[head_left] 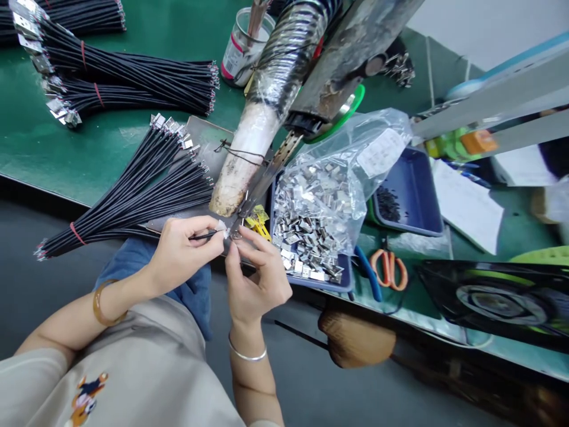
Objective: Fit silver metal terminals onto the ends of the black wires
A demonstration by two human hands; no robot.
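Observation:
My left hand [189, 246] is closed in a pinch on a black cable [202, 236], near its pale end. Against it, my right hand [260, 273] has its thumb and fingers drawn together at the cable end; a small shiny piece shows there, too small to make out. Just above the fingertips points the slim metal shaft of what looks like a soldering iron [284, 151], beside a taped fume hose [244, 154]. To the left of my hands, a fanned bundle of black cables [133, 187] lies partly over the table edge, with metal connectors on some ends.
Right of my hands, a blue tray [329, 283] holds loose metal USB connectors [306, 237] and a plastic bag [355, 148]. Beyond are orange-handled pliers [389, 268], another blue tray [422, 196] and a black fan [498, 302]. Tied cable bundles [133, 71] and a jar [235, 56] stand farther back.

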